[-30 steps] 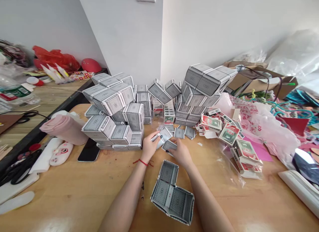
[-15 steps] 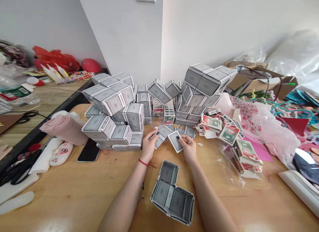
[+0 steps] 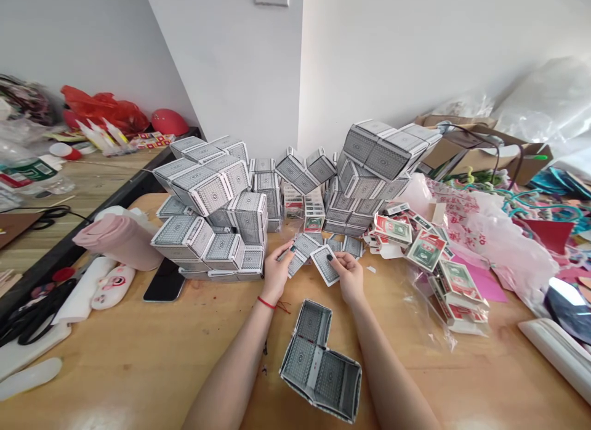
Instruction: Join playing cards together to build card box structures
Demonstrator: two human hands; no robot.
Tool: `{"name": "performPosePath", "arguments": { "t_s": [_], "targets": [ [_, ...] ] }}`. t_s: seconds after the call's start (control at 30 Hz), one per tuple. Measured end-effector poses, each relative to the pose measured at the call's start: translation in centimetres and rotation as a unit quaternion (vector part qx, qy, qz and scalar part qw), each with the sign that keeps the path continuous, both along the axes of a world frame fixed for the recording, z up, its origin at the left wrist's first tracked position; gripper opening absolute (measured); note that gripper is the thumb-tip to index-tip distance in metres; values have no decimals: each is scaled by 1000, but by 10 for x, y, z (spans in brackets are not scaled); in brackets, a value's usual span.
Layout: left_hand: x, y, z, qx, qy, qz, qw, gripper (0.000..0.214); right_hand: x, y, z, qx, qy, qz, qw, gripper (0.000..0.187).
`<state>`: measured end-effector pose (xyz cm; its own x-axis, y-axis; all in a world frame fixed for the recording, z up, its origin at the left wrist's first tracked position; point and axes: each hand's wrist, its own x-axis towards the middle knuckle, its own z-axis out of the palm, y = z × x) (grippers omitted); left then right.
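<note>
My left hand, with a red string on the wrist, pinches some overlapping playing cards with grey patterned backs. A single playing card is between the thumb and fingers of my right hand, tilted close to the left hand's cards. Whether the two sets touch is hard to tell. Other loose cards lie just behind my hands. Between my forearms, an L-shaped open box made of cards rests on the table.
Stacked card blocks rise at left and right. Empty-looking card packets and plastic bags lie to the right. At left are a phone, a pink cloth roll and black-handled scissors.
The view has shifted very slightly. Both hands keep their holds on the cards, with hardly any movement.
</note>
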<state>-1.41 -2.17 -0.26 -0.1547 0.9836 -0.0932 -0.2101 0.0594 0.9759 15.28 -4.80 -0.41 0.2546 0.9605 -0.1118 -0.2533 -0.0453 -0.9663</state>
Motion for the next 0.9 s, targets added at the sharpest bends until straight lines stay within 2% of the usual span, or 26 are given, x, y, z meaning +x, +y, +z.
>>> {"name": "performPosePath", "arguments": {
  "t_s": [0.13, 0.3, 0.53, 0.7, 0.9],
  "targets": [
    [0, 0, 1, 3, 1, -1, 1000, 32, 0, 0, 0, 7, 3, -10, 1000, 23],
    [0, 1, 0, 6, 15, -11, 1000, 31, -1, -1, -3, 3, -24, 21, 999, 25],
    [-1, -1, 1, 34, 99, -10, 994, 26, -1, 0, -6, 3, -53, 32, 998, 29],
    [-3, -1, 2, 44, 122, -35, 991, 24, 1, 1, -6, -11, -76, 30, 997, 31],
    [-2, -2, 4, 52, 144, -53, 987, 22, -1, 1, -5, 15, -85, 23, 996, 28]
  ]
}}
